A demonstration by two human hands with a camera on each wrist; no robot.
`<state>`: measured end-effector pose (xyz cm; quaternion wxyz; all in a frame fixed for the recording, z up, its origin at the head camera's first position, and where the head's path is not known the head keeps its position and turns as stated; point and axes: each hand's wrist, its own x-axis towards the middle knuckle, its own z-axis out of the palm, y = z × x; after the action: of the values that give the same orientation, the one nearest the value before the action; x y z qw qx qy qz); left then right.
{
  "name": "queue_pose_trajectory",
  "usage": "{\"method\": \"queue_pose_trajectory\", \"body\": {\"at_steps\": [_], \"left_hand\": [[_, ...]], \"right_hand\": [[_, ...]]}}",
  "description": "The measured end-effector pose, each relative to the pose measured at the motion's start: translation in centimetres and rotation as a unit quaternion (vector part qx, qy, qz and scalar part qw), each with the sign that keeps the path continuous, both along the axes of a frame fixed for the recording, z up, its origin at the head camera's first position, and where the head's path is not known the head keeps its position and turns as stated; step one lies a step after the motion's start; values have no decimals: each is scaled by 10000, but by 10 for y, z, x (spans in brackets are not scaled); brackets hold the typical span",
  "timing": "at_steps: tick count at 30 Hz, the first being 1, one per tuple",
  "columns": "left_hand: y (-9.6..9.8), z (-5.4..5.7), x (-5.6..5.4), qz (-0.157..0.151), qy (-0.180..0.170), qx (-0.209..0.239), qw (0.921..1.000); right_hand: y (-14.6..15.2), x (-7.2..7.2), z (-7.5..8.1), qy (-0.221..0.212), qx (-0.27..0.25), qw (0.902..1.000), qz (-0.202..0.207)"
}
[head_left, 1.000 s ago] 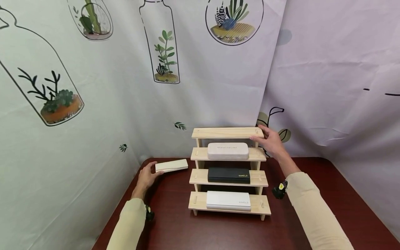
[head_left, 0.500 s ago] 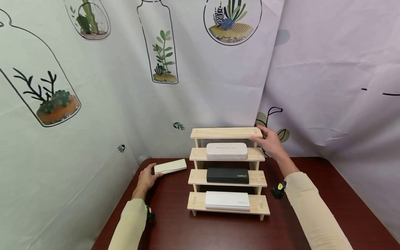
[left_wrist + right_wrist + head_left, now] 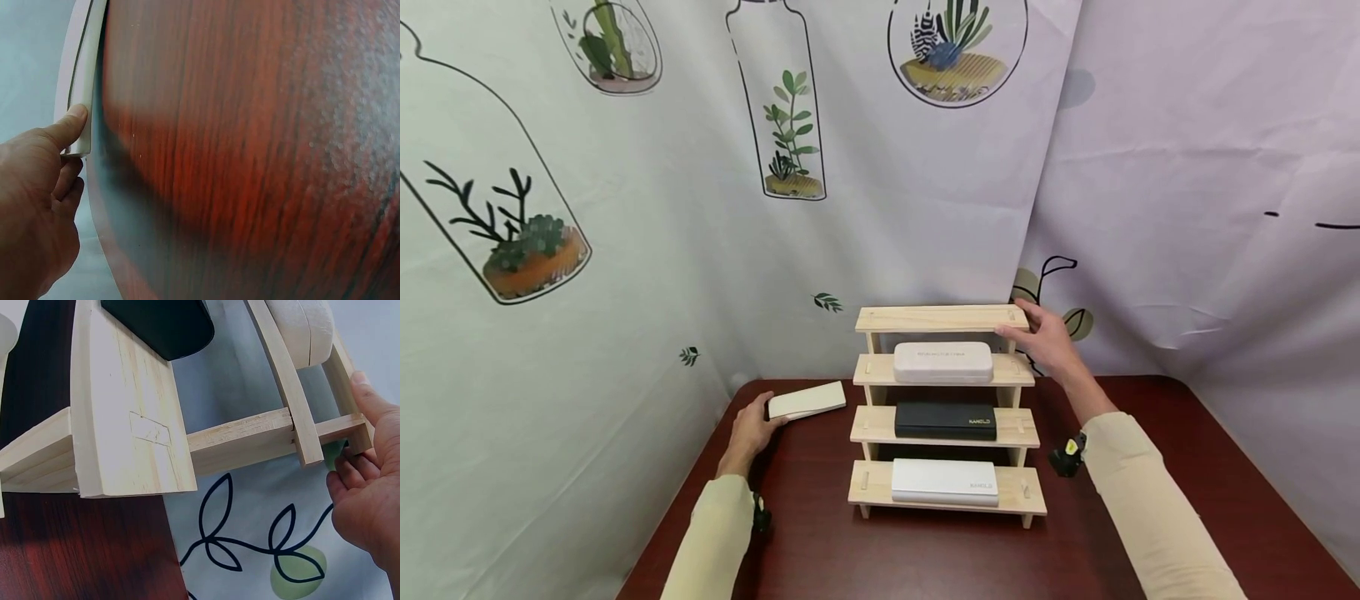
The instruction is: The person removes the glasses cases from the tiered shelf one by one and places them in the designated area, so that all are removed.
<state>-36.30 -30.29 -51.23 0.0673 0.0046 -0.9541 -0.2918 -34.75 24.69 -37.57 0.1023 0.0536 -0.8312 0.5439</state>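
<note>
At the table's back left corner my left hand (image 3: 749, 433) pinches the near end of a slim cream glasses case (image 3: 807, 401). In the left wrist view the thumb lies along the side of the case (image 3: 87, 75), with other fingers behind its end. My right hand (image 3: 1051, 342) grips the right end of the top shelf of a four-step wooden display rack (image 3: 942, 318), its thumb over the front edge. Below that shelf, the rack bears a pale pink glasses case (image 3: 943, 363), a black one (image 3: 945, 421) and a white one (image 3: 944, 482), one per step.
The rack stands on a dark red wood-grain table (image 3: 880, 558), close to the back edge. A white curtain (image 3: 880, 233) printed with plants in jars hangs behind and along both sides of the table.
The cream case has turned slightly in my left hand, so more of its top shows. My right hand keeps its hold on the rack. The whole head view has shifted a little.
</note>
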Motion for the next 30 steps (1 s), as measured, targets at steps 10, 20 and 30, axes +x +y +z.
{"method": "queue_pose_trajectory", "body": {"at_steps": [10, 20, 30], "left_hand": [[1, -5, -2, 47, 107, -188, 9998], [5, -4, -2, 162, 158, -359, 9991], [9, -9, -4, 414, 352, -467, 9974]], "right_hand": [[0, 0, 0, -12, 49, 10000, -57], [0, -1, 0, 22, 9, 10000, -34], [0, -1, -1, 26, 44, 10000, -30]]}}
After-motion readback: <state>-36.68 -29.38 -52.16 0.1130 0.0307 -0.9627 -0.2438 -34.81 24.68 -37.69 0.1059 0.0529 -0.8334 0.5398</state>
